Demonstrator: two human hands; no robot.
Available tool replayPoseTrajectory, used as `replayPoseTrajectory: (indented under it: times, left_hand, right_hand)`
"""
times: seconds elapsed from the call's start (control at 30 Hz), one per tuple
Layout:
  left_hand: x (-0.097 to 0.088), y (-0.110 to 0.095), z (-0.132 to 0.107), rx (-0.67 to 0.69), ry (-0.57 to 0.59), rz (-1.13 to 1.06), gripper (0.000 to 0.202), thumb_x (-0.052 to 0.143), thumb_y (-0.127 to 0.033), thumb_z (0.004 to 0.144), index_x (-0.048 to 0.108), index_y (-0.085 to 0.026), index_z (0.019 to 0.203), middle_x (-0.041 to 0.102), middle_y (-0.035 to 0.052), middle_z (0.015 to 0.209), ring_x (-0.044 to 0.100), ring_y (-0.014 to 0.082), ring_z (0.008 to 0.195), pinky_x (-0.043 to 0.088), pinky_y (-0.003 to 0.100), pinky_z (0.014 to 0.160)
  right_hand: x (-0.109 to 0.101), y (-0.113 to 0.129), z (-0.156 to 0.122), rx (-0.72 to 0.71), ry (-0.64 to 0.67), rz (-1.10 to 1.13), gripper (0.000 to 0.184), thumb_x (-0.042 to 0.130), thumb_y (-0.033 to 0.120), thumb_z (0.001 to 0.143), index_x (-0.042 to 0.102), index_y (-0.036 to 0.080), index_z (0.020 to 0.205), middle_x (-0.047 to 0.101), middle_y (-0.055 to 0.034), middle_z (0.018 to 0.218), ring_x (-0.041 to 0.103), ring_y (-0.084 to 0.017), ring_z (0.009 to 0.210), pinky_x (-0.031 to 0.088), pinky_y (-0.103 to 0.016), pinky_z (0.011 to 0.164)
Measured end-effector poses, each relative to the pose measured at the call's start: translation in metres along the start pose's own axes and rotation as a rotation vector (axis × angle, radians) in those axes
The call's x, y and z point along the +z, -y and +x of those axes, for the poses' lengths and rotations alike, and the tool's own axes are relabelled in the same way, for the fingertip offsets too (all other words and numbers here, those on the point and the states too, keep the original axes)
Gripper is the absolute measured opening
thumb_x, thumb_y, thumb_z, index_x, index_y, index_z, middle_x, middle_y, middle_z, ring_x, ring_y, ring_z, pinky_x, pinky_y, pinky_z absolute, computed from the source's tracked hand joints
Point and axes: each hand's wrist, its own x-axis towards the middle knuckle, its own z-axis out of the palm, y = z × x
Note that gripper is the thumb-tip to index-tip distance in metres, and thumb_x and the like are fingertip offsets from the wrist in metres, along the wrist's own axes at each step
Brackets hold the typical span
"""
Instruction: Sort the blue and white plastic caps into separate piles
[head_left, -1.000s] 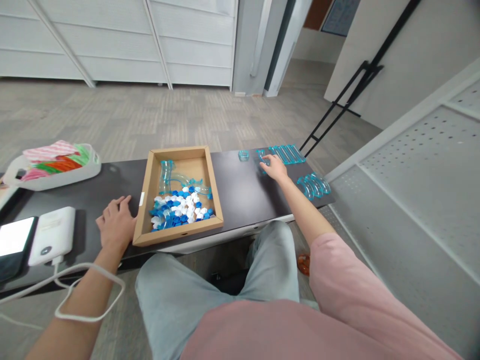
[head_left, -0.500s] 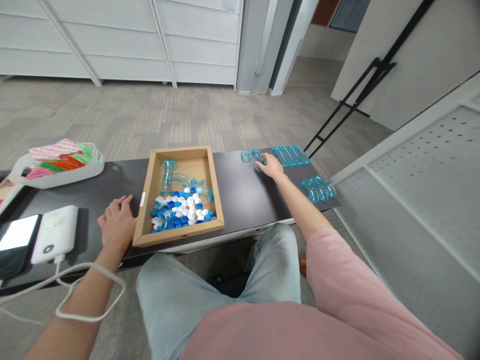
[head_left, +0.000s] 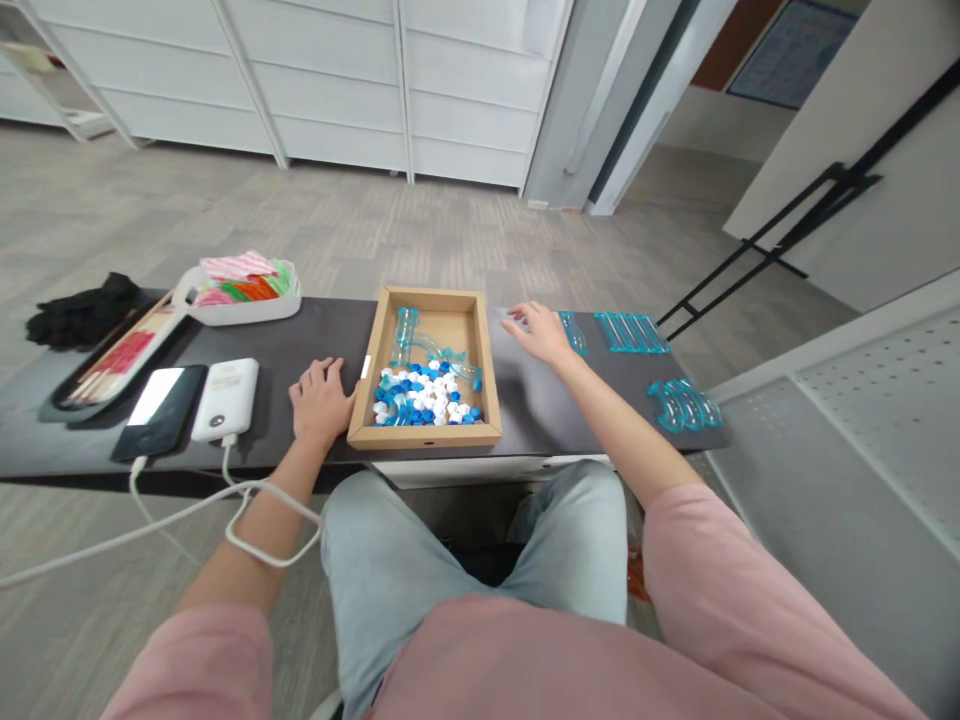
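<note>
My left hand [head_left: 322, 402] lies flat on the dark table beside the left wall of the cardboard box [head_left: 491, 390], its fingers spread. Inside the box are clear blue plastic track pieces [head_left: 403, 337], some straight and some curved, above a pile of small white and blue hexagonal pieces [head_left: 424, 392]. To the right of the box hovers my right hand [head_left: 538, 332], open with fingers apart and no object visible in them. Just right of it lies a clear blue wavy piece [head_left: 573, 333]. Whatever lies beneath the palm is hidden.
A row of straight blue tubes [head_left: 631, 332] and a group of curved ones [head_left: 684, 404] lie toward the right end. On the left are a white power bank [head_left: 226, 400] with a cable, a phone [head_left: 160, 410], a white basket [head_left: 251, 308], a dark tray [head_left: 124, 365] and black cloth [head_left: 84, 310].
My right hand has moved left, away from the blue pieces and closer to the box. The view has swung left, showing more of the table's left end. My left hand stays beside the box.
</note>
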Motion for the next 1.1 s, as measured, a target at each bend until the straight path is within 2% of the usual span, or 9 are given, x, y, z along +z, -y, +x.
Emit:
replayPoseTrajectory:
  times: [0.07,0.2,0.3,0.4,0.57,0.67,0.77,0.87,1.1]
  left_hand:
    - [0.000,0.002,-0.001,0.005,-0.007,-0.005,0.077,0.045,-0.045,0.105,0.042,-0.019,0.178,0.041,0.0210,0.179,0.034,0.0400,0.169,0.032,0.060,0.136]
    - [0.000,0.005,0.000,-0.006,-0.031,-0.040,0.073,0.042,-0.045,0.108,0.041,-0.030,0.179,0.044,0.0138,0.179,0.034,0.0367,0.168,0.032,0.059,0.135]
    - [-0.003,0.004,0.001,-0.007,-0.021,-0.060,0.072,0.042,-0.045,0.108,0.042,-0.032,0.179,0.048,0.0135,0.176,0.032,0.0384,0.169,0.032,0.063,0.133]
    - [-0.005,0.006,0.002,-0.016,0.016,-0.073,0.071,0.041,-0.047,0.109,0.043,-0.032,0.178,0.048,0.0122,0.177,0.030,0.0390,0.170,0.030,0.063,0.135]
    - [-0.005,0.012,0.001,0.031,0.009,-0.063,0.074,0.035,-0.048,0.111,0.043,-0.016,0.177,0.038,0.0179,0.182,0.029,0.0389,0.172,0.028,0.059,0.137]
    - [-0.007,0.013,0.000,0.042,0.020,-0.045,0.075,0.033,-0.047,0.111,0.043,-0.012,0.176,0.038,0.0208,0.181,0.030,0.0393,0.171,0.029,0.058,0.136]
    - [-0.009,0.013,-0.001,0.054,0.038,-0.026,0.078,0.029,-0.046,0.111,0.041,-0.007,0.176,0.038,0.0227,0.181,0.029,0.0384,0.172,0.028,0.056,0.136]
    - [-0.010,0.015,-0.001,0.078,0.045,-0.016,0.080,0.030,-0.047,0.110,0.040,-0.002,0.176,0.037,0.0256,0.181,0.029,0.0402,0.171,0.028,0.056,0.136]
    - [0.006,0.020,0.013,0.052,0.074,0.035,0.083,0.032,-0.048,0.108,0.038,0.001,0.175,0.033,0.0294,0.181,0.026,0.0459,0.170,0.027,0.061,0.134]
  right_hand:
    - [0.018,0.052,0.006,-0.125,0.096,0.068,0.034,0.063,0.046,0.111,0.073,0.024,0.135,0.078,-0.0101,0.129,0.074,-0.029,0.114,0.051,-0.046,0.111]
    - [0.065,0.142,0.015,-0.205,0.278,0.072,0.052,0.069,0.060,0.107,0.067,0.029,0.148,0.073,-0.0116,0.141,0.071,-0.034,0.129,0.054,-0.049,0.114]
    - [0.095,0.180,0.022,-0.091,0.344,0.013,0.061,0.068,0.066,0.105,0.064,0.028,0.152,0.066,-0.0175,0.151,0.069,-0.040,0.135,0.056,-0.056,0.114]
    - [0.112,0.194,0.031,0.007,0.338,-0.029,0.060,0.071,0.058,0.104,0.064,0.020,0.150,0.065,-0.0225,0.152,0.068,-0.044,0.137,0.057,-0.058,0.115]
    - [0.117,0.184,0.046,0.057,0.298,0.086,0.045,0.074,0.041,0.100,0.068,0.017,0.138,0.071,-0.0209,0.147,0.069,-0.039,0.135,0.059,-0.050,0.113]
    - [0.115,0.171,0.052,0.178,0.271,0.456,0.023,0.059,0.031,0.108,0.072,0.019,0.122,0.077,-0.0148,0.133,0.076,-0.028,0.112,0.062,-0.040,0.101]
    - [0.109,0.157,0.055,0.363,0.243,0.927,0.029,0.044,0.030,0.113,0.071,0.019,0.115,0.080,-0.0098,0.117,0.068,-0.016,0.073,0.061,-0.031,0.077]
    - [0.096,0.141,0.054,0.351,0.212,1.171,0.032,0.044,0.032,0.112,0.073,0.021,0.117,0.081,-0.0062,0.108,0.057,-0.013,0.061,0.057,-0.028,0.069]
    - [0.050,0.065,0.019,0.042,0.044,0.847,0.035,0.054,0.028,0.103,0.077,0.027,0.129,0.080,-0.0052,0.129,0.070,-0.021,0.096,0.061,-0.039,0.099]
